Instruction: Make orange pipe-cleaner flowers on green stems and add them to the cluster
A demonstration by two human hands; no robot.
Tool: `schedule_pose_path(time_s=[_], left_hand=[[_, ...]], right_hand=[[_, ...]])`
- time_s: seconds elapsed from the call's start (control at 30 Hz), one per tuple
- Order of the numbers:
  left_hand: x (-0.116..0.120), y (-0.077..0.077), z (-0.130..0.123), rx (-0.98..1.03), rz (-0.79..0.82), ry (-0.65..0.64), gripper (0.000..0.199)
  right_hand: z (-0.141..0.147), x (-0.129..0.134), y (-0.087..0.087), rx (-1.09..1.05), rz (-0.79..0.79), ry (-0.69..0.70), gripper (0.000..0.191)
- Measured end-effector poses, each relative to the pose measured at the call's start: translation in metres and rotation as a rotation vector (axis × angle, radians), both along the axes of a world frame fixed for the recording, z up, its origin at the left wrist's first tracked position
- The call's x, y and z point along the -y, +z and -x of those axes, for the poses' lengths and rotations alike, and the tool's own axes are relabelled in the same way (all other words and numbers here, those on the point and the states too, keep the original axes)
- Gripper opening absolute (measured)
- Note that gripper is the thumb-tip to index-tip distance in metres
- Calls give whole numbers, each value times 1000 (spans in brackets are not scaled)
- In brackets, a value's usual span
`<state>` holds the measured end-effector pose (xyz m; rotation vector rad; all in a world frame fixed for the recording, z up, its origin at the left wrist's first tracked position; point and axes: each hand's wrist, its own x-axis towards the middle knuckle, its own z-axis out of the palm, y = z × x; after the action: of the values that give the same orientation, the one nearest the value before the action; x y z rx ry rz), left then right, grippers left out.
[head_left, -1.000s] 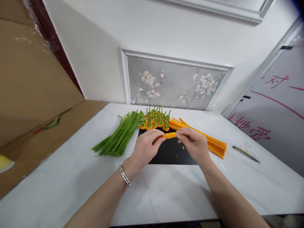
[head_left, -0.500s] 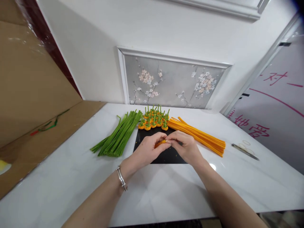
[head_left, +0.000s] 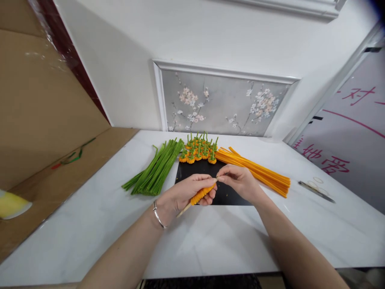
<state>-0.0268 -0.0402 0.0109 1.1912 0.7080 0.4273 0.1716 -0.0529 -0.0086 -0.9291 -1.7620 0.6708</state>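
The fingers of the left hand (head_left: 187, 188) are curling around a fuzzy orange coil (head_left: 202, 195), with the thumb pressing along its upper side. A pale stick (head_left: 184, 210) is running through the coil and poking out below it, near the wrist. The fingers of the right hand (head_left: 242, 185) are pinching the stick at its other end, just beyond the left thumb. The coil is slanting above the near part of a black mat (head_left: 233, 196). A silver bracelet (head_left: 158, 216) is circling the left wrist.

On and behind the mat's far edge, small orange pumpkins (head_left: 190, 159) with green stalks are standing in a tight cluster. A bundle of green pipe cleaners (head_left: 155, 172) is lying to the left of the mat, and a bundle of orange pipe cleaners (head_left: 264, 172) is stretching out to the right. Farther right, a slim pointed tool (head_left: 316, 192) is resting on the white table (head_left: 234, 245) beside some thin loops (head_left: 318, 180).

Cardboard (head_left: 45, 112) is bordering the table on the left, a blossom picture (head_left: 222, 104) is hanging behind, and a whiteboard (head_left: 357, 132) with pink writing is leaning on the right.
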Motion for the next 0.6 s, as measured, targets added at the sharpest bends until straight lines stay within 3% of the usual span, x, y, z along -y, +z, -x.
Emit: schedule_pose_path(time_s=[0.2,0.6], left_hand=[[-1,-1,1,-57,93,-47,30],[-15,-1,8,-27,30,-7,21]], right_hand=[[-14,-6,-1,-16,33,-46,17],[-73,-30,-17,-175,228,-309,41]])
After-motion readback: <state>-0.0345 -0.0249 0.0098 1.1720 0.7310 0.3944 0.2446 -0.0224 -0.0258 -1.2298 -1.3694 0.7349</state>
